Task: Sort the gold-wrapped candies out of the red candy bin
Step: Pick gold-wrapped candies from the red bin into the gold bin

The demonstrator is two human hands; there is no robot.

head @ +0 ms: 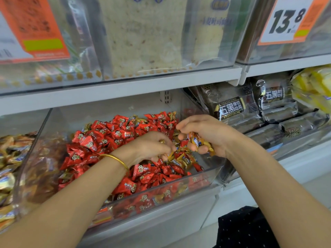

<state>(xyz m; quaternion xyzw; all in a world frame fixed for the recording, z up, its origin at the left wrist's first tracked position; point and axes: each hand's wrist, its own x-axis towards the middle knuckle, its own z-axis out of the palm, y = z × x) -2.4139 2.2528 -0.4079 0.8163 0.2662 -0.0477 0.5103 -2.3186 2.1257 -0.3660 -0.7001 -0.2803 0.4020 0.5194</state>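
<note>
- Red candy bin (pixel 161 192): clear-walled, on the lower shelf, heaped mostly with red candies (pixel 111 136).
- Right hand (pixel 206 135): palm turned in, fingers curled round a small bunch of gold-wrapped candies (pixel 198 142), held just above the bin's right side.
- Left hand (pixel 148 147): gold bangle (pixel 116 159) at the wrist. Fingers are bent down into the pile and close on a gold wrapper in a loose cluster lying directly under both hands.
- Progress, as judged: sorting is under way, not near done. One handful is collected but still in hand.
- Left to do: the gold cluster at the front right, plus stray gold pieces showing along the back edge and through the front wall.
- Neighbouring bin (pixel 7 158) at the left holds gold-toned wrappers and is a likely destination.
</note>
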